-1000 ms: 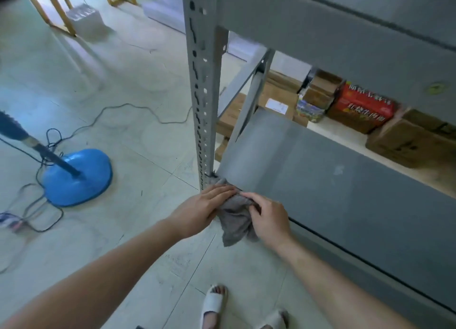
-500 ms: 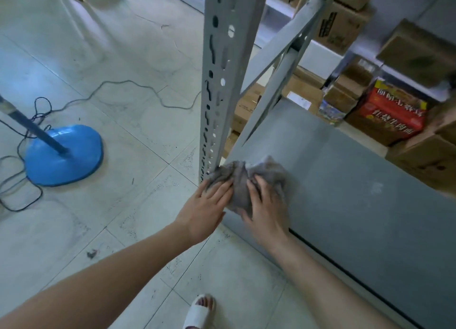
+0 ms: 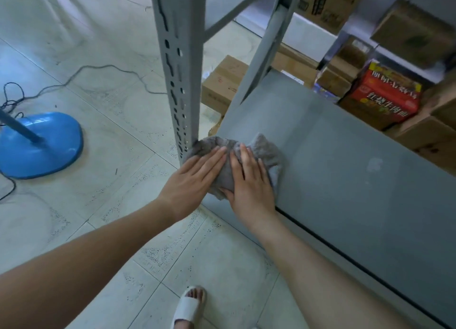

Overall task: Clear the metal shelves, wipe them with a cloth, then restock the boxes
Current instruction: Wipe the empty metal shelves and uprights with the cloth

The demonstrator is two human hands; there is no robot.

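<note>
Currently both grips released, fingers straight: left grip [image 3: 195, 178] and right grip [image 3: 249, 180] press flat on grey cloth [image 3: 269, 151], which lies at front-left corner of metal shelf [image 3: 345, 193], just beside upright post [image 3: 177, 69]. Boxes [image 3: 424, 133] behind shelf.

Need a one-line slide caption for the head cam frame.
Left hand and right hand press a grey cloth flat on the metal shelf, beside its corner upright.
</note>
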